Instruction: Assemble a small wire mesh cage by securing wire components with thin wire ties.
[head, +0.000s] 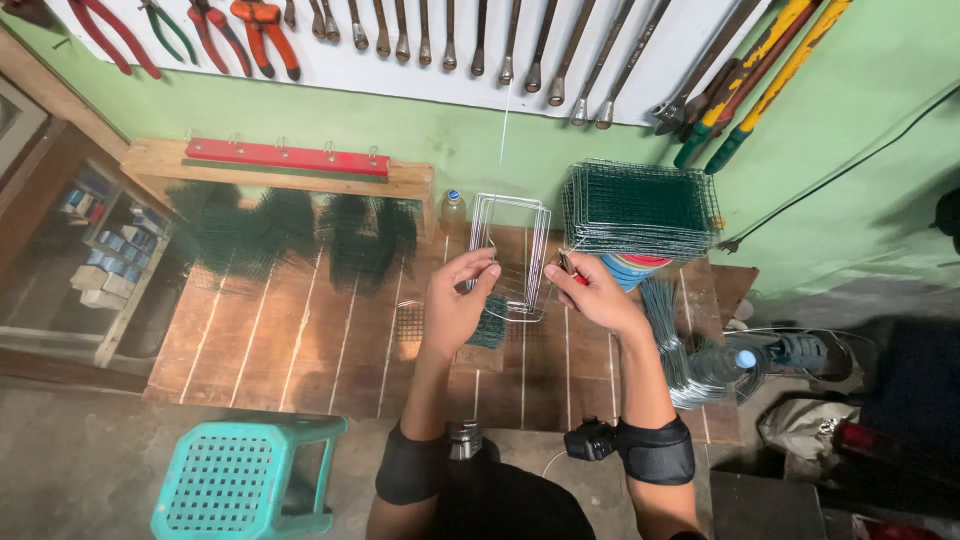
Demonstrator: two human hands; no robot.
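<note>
My left hand [458, 298] pinches the left side of a bundle of bent silvery wire frames [512, 250] that stands on the wooden table [300, 340]. A small piece of green wire mesh [490, 325] sits under that hand's fingers. To the right of the frames, my right hand [590, 290] grips a small red-handled tool [575, 272], its tip close to the frames' right edge. Both wrists wear black bands with small devices.
A stack of green mesh panels [640, 208] rests on a coloured drum at the back right. Green wire bundles [290, 235] lie at the back left, a bottle [453, 208] between. Loose wires [675, 345], a water bottle [725, 362], a teal stool [245, 478]. Tools hang on the wall.
</note>
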